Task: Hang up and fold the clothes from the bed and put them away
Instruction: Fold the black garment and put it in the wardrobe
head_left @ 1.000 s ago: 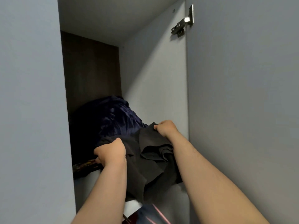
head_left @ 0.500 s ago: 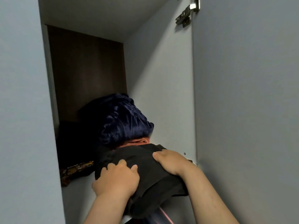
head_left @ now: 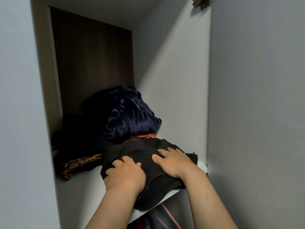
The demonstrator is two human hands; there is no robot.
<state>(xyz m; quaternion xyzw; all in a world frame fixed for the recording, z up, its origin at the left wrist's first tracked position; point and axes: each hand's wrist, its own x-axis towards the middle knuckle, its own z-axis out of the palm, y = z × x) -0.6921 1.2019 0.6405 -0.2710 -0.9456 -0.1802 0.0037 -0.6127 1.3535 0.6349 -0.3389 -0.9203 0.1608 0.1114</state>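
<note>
A folded black garment (head_left: 140, 154) lies on the white wardrobe shelf (head_left: 79, 187), its near end hanging a little over the front edge. My left hand (head_left: 125, 174) presses on its near left part with fingers spread and slightly bent. My right hand (head_left: 173, 162) lies flat on its right part, thumb pointing left. Behind it a dark blue velvet bundle (head_left: 128, 116) sits on top of an orange garment (head_left: 143, 137), of which only an edge shows.
A brown and yellow patterned cloth (head_left: 79, 162) and dark clothes (head_left: 74, 133) fill the shelf's left back. The open wardrobe door (head_left: 255, 113) stands at right with a hinge (head_left: 201, 2) at its top. Hanging clothes (head_left: 161, 217) show below the shelf.
Both hands lifted the loose black garment onto the shelf and moved from gripping it to pressing it down. It has slid further in, against the blue bundle.
</note>
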